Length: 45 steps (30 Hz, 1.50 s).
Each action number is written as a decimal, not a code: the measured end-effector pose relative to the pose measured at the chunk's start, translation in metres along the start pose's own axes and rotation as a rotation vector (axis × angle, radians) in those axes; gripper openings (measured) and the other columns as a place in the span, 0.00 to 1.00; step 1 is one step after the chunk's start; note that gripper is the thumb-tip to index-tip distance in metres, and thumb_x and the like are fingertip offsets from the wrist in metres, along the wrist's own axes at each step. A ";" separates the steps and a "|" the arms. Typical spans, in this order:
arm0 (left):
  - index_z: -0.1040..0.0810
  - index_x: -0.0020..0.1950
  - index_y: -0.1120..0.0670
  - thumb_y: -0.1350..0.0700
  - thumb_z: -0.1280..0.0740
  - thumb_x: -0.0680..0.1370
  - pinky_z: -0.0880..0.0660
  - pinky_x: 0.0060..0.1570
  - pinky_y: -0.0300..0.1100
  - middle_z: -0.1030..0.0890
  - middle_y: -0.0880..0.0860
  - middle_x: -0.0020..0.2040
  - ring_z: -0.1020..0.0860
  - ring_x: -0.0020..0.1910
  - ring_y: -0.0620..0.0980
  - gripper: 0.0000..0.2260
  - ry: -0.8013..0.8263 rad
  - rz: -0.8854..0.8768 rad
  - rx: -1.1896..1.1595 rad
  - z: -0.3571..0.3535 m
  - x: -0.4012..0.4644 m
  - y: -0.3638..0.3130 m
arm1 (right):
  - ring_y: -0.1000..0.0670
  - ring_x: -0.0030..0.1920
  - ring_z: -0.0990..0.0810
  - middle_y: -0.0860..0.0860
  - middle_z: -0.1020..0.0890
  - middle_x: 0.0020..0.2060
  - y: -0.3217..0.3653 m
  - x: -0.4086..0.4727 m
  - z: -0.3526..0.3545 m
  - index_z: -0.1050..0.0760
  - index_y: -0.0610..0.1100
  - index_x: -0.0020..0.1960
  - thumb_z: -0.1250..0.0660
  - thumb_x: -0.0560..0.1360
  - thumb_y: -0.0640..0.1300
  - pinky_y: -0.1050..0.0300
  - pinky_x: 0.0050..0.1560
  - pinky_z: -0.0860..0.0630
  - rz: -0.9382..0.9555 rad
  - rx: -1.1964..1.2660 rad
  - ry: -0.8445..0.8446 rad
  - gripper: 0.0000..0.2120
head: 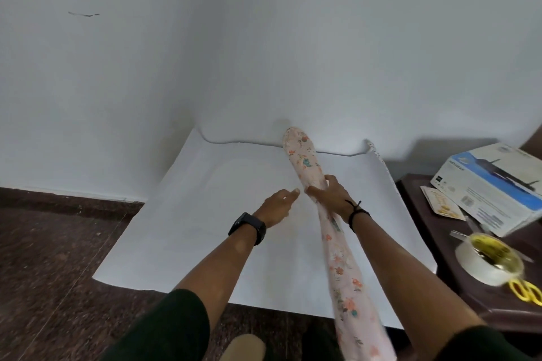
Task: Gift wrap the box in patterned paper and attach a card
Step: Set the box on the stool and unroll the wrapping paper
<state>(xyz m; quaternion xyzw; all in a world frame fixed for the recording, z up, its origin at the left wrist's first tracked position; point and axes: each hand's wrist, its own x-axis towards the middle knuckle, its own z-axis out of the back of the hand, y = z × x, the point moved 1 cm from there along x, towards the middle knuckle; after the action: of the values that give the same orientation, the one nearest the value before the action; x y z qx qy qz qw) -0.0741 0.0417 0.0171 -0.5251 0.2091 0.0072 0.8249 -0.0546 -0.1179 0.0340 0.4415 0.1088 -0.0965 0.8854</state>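
Observation:
A roll of pink floral wrapping paper (305, 160) lies lengthwise over its own unrolled sheet (205, 208), which shows its white back on the floor. My right hand (330, 195) grips the roll near its middle. My left hand (278, 204), a dark watch on its wrist, hovers just left of the roll with fingers extended over the sheet. The box (489, 187), white and blue with a printed picture, rests on a dark low table (422, 202) at the right. A small card (441, 202) lies beside the box.
On the low table stand a roll of clear tape (489, 261) and yellow-handled scissors (525, 291). A white wall rises right behind the sheet. Dark speckled floor (52, 258) spreads to the left. My foot (246, 346) shows at the bottom.

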 end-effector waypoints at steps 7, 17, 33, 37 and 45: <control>0.40 0.70 0.46 0.30 0.45 0.73 0.24 0.56 0.56 0.26 0.55 0.63 0.24 0.60 0.57 0.31 0.236 -0.033 -0.412 -0.044 -0.046 -0.058 | 0.44 0.51 0.19 0.45 0.24 0.55 0.017 -0.050 0.031 0.51 0.42 0.71 0.27 0.70 0.54 0.49 0.46 0.20 -0.018 0.480 -0.018 0.43; 0.41 0.71 0.49 0.47 0.29 0.74 0.25 0.59 0.54 0.22 0.55 0.60 0.22 0.56 0.55 0.31 0.312 -0.167 -0.412 -0.099 -0.078 -0.124 | 0.46 0.56 0.22 0.46 0.20 0.55 -0.005 -0.121 0.120 0.26 0.46 0.63 0.41 0.74 0.65 0.49 0.57 0.24 0.064 0.679 0.080 0.27; 0.30 0.68 0.52 0.28 0.37 0.68 0.24 0.59 0.53 0.19 0.55 0.57 0.19 0.54 0.54 0.38 0.395 -0.207 -0.422 -0.265 -0.096 -0.236 | 0.41 0.56 0.20 0.39 0.20 0.57 -0.110 -0.214 0.244 0.30 0.44 0.66 0.33 0.75 0.51 0.43 0.59 0.24 0.173 0.919 -0.128 0.22; 0.25 0.62 0.53 0.40 0.44 0.80 0.23 0.55 0.49 0.18 0.55 0.52 0.19 0.50 0.52 0.21 0.529 -0.156 -0.428 -0.317 -0.107 -0.240 | 0.42 0.51 0.18 0.41 0.21 0.54 -0.155 -0.215 0.285 0.38 0.41 0.66 0.26 0.67 0.58 0.43 0.55 0.21 0.044 0.771 -0.464 0.38; 0.30 0.65 0.53 0.47 0.42 0.81 0.22 0.44 0.42 0.20 0.54 0.51 0.21 0.47 0.48 0.16 0.796 -0.077 -0.242 -0.397 -0.108 -0.206 | 0.42 0.54 0.23 0.43 0.26 0.56 -0.243 -0.207 0.320 0.44 0.46 0.61 0.35 0.75 0.57 0.44 0.60 0.26 -0.300 0.546 -0.689 0.24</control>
<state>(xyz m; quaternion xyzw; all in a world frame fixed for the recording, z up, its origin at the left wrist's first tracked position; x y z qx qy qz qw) -0.2588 -0.3734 0.0899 -0.5876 0.4893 -0.2027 0.6117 -0.2839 -0.5027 0.0940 0.5801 -0.1584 -0.3898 0.6975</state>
